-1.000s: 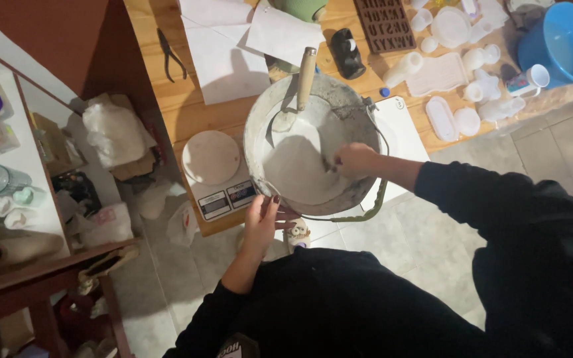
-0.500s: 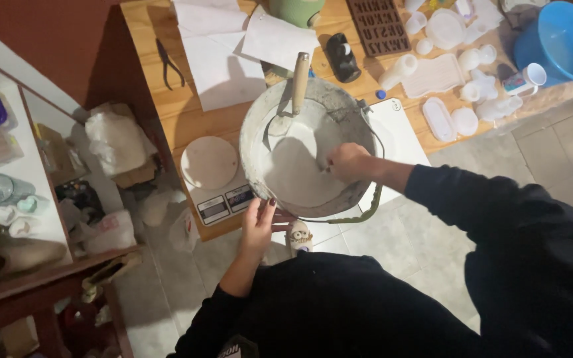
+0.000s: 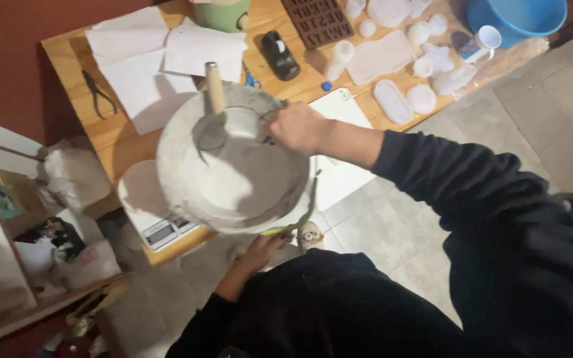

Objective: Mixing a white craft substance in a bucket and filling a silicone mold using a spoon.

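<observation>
Mixing is underway: right hand (image 3: 300,127) is gripping something inside the grey-coated bucket (image 3: 233,162) at the table's (image 3: 77,53) near edge, left hand (image 3: 260,250) curling under its rim, moulds (image 3: 392,99) lying unfilled.

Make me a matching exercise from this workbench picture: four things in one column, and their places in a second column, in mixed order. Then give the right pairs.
Things:
1. blue tub
2. pliers
3. kitchen scale
4. right hand

Places:
A. at the near table edge, left of the grey bowl
B. at the bowl's far right rim
C. far right corner of the table
D. on the bare wood at the left, beside the white paper sheets

Pairs: 1-C, 2-D, 3-A, 4-B
</observation>
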